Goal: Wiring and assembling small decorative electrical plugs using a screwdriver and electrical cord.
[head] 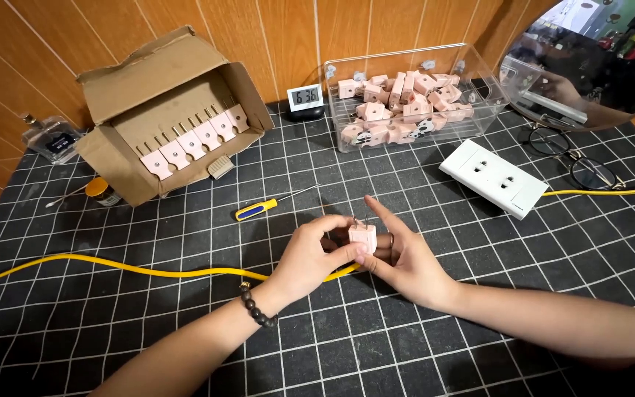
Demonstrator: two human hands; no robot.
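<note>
Pink plug (362,237) pinched between left hand (310,257) and right hand (406,261), above yellow cable (112,266), screwdriver (259,209) nearby.

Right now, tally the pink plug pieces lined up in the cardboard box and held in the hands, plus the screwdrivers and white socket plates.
Pink plug pieces in the cardboard box: 6
Pink plug piece in both hands: 1
Screwdriver: 1
White socket plate: 1
Total: 9

Screwdriver (264,208) lies between cardboard box (170,110) and hands (361,254).
</note>
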